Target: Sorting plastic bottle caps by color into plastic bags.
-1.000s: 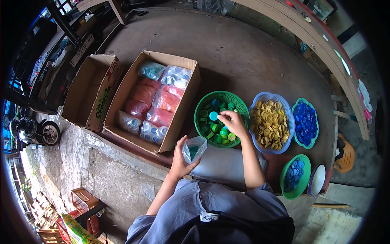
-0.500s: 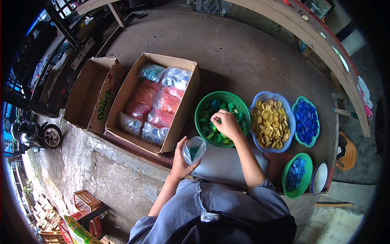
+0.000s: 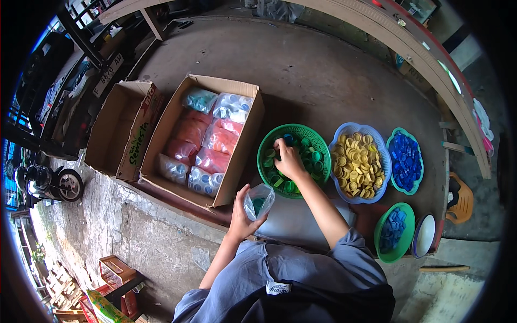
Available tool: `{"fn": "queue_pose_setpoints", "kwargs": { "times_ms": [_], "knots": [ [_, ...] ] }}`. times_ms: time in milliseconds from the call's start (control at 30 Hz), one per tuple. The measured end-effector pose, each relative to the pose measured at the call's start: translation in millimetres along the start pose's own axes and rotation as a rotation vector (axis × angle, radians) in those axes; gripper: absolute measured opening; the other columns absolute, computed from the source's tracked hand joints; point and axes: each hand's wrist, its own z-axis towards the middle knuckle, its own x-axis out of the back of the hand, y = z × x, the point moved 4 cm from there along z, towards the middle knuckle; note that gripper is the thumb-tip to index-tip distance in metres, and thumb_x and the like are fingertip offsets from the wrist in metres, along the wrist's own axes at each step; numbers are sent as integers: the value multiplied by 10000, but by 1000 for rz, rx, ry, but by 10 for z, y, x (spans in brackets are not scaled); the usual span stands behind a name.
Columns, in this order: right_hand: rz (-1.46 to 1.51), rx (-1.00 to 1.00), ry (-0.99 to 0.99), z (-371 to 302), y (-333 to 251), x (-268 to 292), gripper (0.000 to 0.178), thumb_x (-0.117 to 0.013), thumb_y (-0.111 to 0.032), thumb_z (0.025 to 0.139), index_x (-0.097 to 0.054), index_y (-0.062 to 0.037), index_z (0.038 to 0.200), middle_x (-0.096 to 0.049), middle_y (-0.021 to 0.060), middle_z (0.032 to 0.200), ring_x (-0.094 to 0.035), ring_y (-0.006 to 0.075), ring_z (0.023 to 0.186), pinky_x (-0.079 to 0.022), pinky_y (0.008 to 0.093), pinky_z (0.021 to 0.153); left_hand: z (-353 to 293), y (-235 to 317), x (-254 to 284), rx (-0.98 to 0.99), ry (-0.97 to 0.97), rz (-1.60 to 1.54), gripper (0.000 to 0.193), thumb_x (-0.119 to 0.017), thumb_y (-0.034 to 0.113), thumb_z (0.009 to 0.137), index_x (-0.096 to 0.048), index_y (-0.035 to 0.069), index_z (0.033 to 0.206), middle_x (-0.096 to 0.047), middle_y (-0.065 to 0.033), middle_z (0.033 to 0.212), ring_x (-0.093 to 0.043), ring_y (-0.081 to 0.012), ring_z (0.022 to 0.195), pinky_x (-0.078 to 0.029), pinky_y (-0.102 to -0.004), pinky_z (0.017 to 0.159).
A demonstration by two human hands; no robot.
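My left hand (image 3: 240,215) holds a small clear plastic bag (image 3: 259,199) with a few green caps in its bottom, near my body. My right hand (image 3: 288,160) reaches down into a green basket (image 3: 268,141) full of green and teal bottle caps, fingers closed among them. Whether a cap sits between the fingers is hidden. The basket stands on a round concrete surface just ahead of the bag.
An open cardboard box (image 3: 243,148) holds several filled bags of red, blue and clear caps. An empty box (image 3: 121,132) stands left of it. To the right are baskets of yellow caps (image 3: 360,164) and blue caps (image 3: 405,159), (image 3: 394,230), plus a white bowl (image 3: 425,235).
My right hand has moved left and deeper into the green basket, from its right side to its middle. The bag in my left hand has stayed in about the same place.
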Motion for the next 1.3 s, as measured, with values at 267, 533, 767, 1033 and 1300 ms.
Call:
{"fn": "queue_pose_setpoints", "kwargs": {
  "times_ms": [267,533,767,1033,1300],
  "knots": [
    [255,-103,80,-96,156,135,496,-643,-1,709,-399,-22,1140,-626,143,721,-617,346,687,-486,417,646,-17,-16,32,11,21,-22,892,-767,139,637,-249,-6,1348,-442,-193,1205,-474,-307,1123,-373,-384,968],
    [181,-179,81,-46,131,187,334,-636,-12,747,-472,-9,1038,-635,182,842,-629,325,738,-490,365,668,-13,-36,11,-4,12,7,907,-764,117,656,-208,12,1366,-467,-182,1193,-479,-273,1129,-363,-380,981],
    [1778,-217,-201,-352,-305,423,250,-455,30,859,-527,-53,1083,-555,196,1179,-602,257,1015,-469,353,914,-18,4,27,14,36,-39,879,-767,143,619,-280,-17,1334,-430,-201,1214,-473,-327,1124,-381,-387,960],
    [949,94,-160,-507,-931,644,277,-574,-22,770,-599,-82,1040,-583,107,1052,-614,231,881,-468,353,838,6,14,-6,10,26,-48,884,-766,134,619,-274,-14,1338,-431,-202,1210,-473,-322,1124,-380,-387,961],
    [155,-76,-8,-362,-576,575,187,-701,-206,713,-671,-127,881,-607,51,899,-535,219,966,-363,385,849,-48,-16,50,14,56,-36,890,-765,115,616,-265,-20,1339,-425,-205,1222,-461,-327,1147,-367,-389,983]
  ]
}}
